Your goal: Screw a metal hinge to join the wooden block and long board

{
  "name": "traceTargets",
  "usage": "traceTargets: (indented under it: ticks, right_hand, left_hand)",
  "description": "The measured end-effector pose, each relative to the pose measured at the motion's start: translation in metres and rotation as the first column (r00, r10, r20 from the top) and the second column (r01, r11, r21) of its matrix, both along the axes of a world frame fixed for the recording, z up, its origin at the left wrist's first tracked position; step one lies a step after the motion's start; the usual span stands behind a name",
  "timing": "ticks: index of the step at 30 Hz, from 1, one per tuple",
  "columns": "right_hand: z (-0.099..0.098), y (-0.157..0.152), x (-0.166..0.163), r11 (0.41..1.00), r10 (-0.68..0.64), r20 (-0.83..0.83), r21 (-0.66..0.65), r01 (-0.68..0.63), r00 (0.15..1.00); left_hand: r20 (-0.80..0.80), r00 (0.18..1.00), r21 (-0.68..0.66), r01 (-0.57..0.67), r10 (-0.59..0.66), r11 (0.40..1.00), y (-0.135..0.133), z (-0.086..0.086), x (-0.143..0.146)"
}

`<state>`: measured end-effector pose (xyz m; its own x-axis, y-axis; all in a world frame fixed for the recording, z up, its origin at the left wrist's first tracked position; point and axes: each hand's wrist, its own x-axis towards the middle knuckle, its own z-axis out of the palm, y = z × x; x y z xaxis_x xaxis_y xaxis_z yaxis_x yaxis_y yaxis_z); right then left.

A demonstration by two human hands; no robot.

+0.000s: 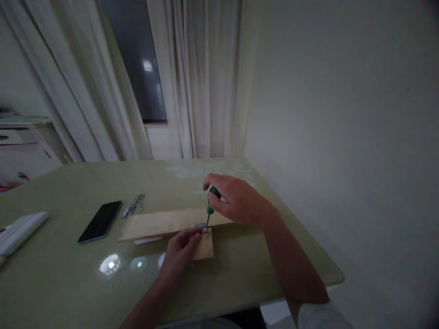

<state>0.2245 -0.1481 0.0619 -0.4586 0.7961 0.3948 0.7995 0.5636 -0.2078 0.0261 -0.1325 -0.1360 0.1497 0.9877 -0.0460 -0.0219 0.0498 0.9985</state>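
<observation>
My right hand (236, 198) is closed round the green handle of a screwdriver (210, 206). Its shaft points down, and the tip meets a small metal hinge (200, 225). The hinge lies where a long wooden board (154, 223) meets a short wooden block (205, 246). My left hand (181, 249) rests over the block, thumb and forefinger pinched together at the hinge's near edge. Whether a screw sits between those fingertips is too small to make out. The fingers cover part of the hinge and the block's left side.
Left of the board lie several loose metal hinges (133, 206) and a dark phone (100, 221). A white object (22, 232) is at the table's far left. The glossy table (85, 183) reflects lamps, and a wall (343, 137) runs along its right side.
</observation>
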Motion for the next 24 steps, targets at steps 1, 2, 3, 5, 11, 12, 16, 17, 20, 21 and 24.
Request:
traceTargets:
  ticks: [1,2,3,5,11,12,16,17,20,21,24]
  right_hand:
    - [0.000,-0.003,-0.002,0.999,0.053,-0.004,0.005,-0.053,0.999]
    - [-0.001,-0.007,-0.005,0.997,0.071,0.009,0.013,-0.071,0.997]
    - [-0.001,-0.010,-0.009,0.998,0.054,0.033,0.022,-0.055,0.998]
    - [-0.002,-0.014,-0.014,0.997,-0.065,0.085,0.046,0.061,0.994]
    - [-0.002,0.005,0.003,0.993,-0.109,0.014,0.037,0.108,0.994]
    - [-0.002,0.007,0.006,0.998,-0.048,-0.021,0.026,0.049,0.999]
    - [-0.004,0.007,0.005,0.996,0.088,-0.080,0.000,-0.088,0.993]
    - [-0.005,0.005,0.003,0.995,0.104,-0.080,-0.002,-0.104,0.991]
    - [-0.008,0.009,0.000,0.985,0.169,-0.112,-0.008,-0.171,0.979]
    - [-0.010,0.013,0.002,0.980,0.195,-0.148,-0.021,-0.200,0.970]
    - [-0.018,0.034,0.012,0.953,0.238,-0.373,-0.087,-0.289,0.897]
  left_hand:
    - [0.004,1.000,-0.002,0.003,-0.003,1.000,0.000,0.000,0.000]
    - [0.009,1.000,-0.005,0.006,-0.006,1.000,0.000,0.001,0.001]
    - [0.013,1.000,-0.010,0.009,-0.009,1.000,0.000,0.001,0.001]
    - [0.021,1.000,-0.023,0.011,-0.010,1.000,0.000,0.000,0.001]
    - [0.020,1.000,-0.046,0.009,-0.008,0.999,-0.001,-0.001,0.000]
    - [0.020,1.000,-0.046,0.010,-0.010,0.999,-0.001,0.000,0.000]
    - [0.022,1.000,-0.049,0.006,-0.005,0.999,-0.003,0.004,0.001]
    - [0.023,1.000,-0.047,0.002,-0.001,0.999,-0.003,0.005,0.001]
    - [0.021,1.000,-0.030,-0.004,0.004,1.000,-0.003,0.006,0.001]
    - [0.020,1.000,-0.026,-0.005,0.005,1.000,-0.003,0.006,0.001]
    - [0.019,1.000,-0.029,-0.010,0.011,1.000,-0.003,0.005,0.001]
